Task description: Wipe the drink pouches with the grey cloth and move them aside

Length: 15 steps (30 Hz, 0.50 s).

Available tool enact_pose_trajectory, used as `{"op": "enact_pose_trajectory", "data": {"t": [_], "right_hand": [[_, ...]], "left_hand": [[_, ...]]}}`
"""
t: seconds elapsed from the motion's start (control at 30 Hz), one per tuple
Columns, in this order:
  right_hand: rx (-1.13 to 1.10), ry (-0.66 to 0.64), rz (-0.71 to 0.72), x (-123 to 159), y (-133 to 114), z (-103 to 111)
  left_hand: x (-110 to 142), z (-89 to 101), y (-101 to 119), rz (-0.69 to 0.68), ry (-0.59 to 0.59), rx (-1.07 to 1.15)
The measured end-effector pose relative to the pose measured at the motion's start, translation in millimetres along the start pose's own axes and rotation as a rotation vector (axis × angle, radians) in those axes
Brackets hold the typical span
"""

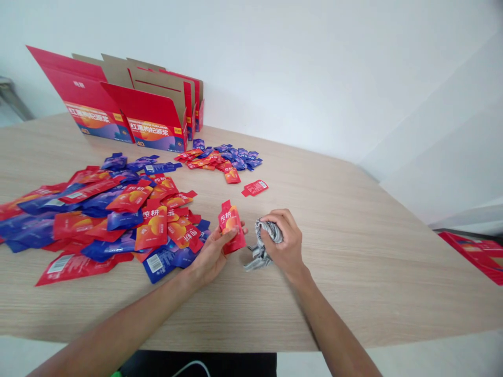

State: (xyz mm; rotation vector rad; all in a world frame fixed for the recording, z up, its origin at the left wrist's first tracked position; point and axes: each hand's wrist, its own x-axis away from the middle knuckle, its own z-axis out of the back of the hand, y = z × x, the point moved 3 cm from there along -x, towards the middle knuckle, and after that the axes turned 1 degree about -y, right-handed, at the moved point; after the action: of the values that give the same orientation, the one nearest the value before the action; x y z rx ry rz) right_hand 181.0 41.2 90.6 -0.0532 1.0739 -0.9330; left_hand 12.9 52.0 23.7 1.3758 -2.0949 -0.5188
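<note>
My left hand pinches a red spouted drink pouch between thumb and fingers, its printed face up and its spout pointing away. Just to the right, my right hand is closed around a crumpled grey-and-white cloth, part of which hangs toward the table. A small gap separates pouch and cloth. Left of my left hand spreads a large heap of red and blue pouches. One single red pouch lies flat beyond my hands.
Open red cartons with raised flaps stand at the back left. In front of them lies a smaller pile of red and blue pouches. The wooden table meets a white wall behind. At the far right edge is another red printed item.
</note>
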Motion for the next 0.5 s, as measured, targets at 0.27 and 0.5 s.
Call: {"op": "enact_pose_trajectory", "data": {"t": [0.27, 0.5], "right_hand": [[0.018, -0.366, 0.258, 5.9, -3.5, -15.3], [0.098, -0.517, 0.225, 13.0, -8.6, -34.0]], "left_hand": [[0.0, -1.4, -4.5, -0.031, -0.068, 0.029], [-0.3, -1.1, -7.5, 0.057, -0.132, 0.083]]}}
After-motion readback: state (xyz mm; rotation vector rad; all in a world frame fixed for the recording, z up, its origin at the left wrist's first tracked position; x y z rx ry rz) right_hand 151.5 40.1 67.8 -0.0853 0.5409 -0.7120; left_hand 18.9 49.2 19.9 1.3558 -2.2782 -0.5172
